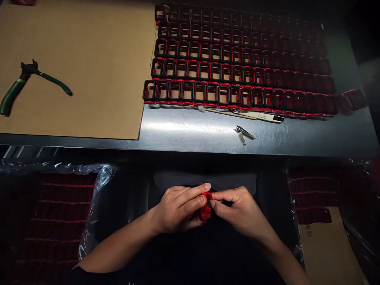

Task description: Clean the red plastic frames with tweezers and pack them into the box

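Close to my body, below the table edge, my left hand [178, 209] is closed around a small red plastic part [205, 213]. Its fingers cover much of the part, so the full shape is hidden. From the other side, my right hand [237, 209] pinches with thumb and forefinger at the part's right edge. Whether a smaller piece sits in that pinch I cannot tell. Rows of red-and-black rectangular frames [199, 92] stand on the table beyond my hands.
A cardboard sheet [89, 103] lies on the metal table [178, 132], with green-handled pliers [16, 93] on it. Small nippers [245, 132], a cotton-tipped stick [228, 114] and a strip marked A55 [263, 116] lie nearby. Plastic-lined boxes of red parts [62, 213] flank me.
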Action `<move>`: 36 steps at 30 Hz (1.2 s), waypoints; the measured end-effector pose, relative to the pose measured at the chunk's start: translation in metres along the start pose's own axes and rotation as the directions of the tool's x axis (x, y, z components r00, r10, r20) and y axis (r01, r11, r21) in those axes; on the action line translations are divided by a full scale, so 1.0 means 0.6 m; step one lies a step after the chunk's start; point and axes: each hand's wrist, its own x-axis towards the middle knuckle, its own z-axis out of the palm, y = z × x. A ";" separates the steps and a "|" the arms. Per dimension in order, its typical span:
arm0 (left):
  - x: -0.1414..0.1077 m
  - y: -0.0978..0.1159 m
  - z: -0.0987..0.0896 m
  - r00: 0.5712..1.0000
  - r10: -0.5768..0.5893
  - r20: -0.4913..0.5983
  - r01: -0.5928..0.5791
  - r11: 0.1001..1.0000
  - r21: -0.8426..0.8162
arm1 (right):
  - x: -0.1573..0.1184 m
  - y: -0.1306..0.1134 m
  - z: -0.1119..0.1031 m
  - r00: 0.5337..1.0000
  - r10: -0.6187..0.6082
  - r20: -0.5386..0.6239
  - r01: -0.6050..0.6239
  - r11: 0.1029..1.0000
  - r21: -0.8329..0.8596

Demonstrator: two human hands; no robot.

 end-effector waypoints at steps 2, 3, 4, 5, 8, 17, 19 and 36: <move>0.001 0.000 0.000 1.000 0.007 0.005 -0.007 1.000 -0.004 | 0.000 0.000 -0.002 1.000 0.013 0.010 -0.013 1.000 -0.006; 0.002 0.000 0.000 1.000 0.010 0.007 -0.010 1.000 -0.006 | 0.001 0.000 -0.002 1.000 0.018 0.006 -0.018 1.000 -0.012; 0.003 0.000 0.001 1.000 0.013 0.010 -0.012 1.000 -0.007 | 0.002 0.000 -0.002 1.000 0.023 -0.005 -0.023 1.000 -0.019; 0.003 0.000 0.001 1.000 0.014 0.014 -0.014 1.000 -0.007 | 0.003 0.000 -0.002 0.999 0.025 -0.020 -0.026 0.999 -0.027; 0.004 -0.001 0.001 1.000 0.019 0.024 -0.019 1.000 -0.009 | 0.004 0.001 -0.001 0.999 0.023 -0.041 -0.025 0.999 -0.041; 0.009 0.000 0.001 0.999 0.017 0.039 -0.016 1.000 -0.006 | 0.003 0.009 -0.004 1.000 0.009 -0.023 -0.009 1.000 -0.003; 0.009 0.000 0.001 0.999 0.012 0.045 -0.012 1.000 0.004 | 0.005 0.009 0.000 0.999 0.009 -0.047 -0.009 1.000 0.002; -0.001 -0.002 0.005 0.999 -0.051 -0.006 0.050 0.997 -0.062 | 0.000 0.016 -0.008 0.999 0.022 0.024 -0.024 0.992 0.123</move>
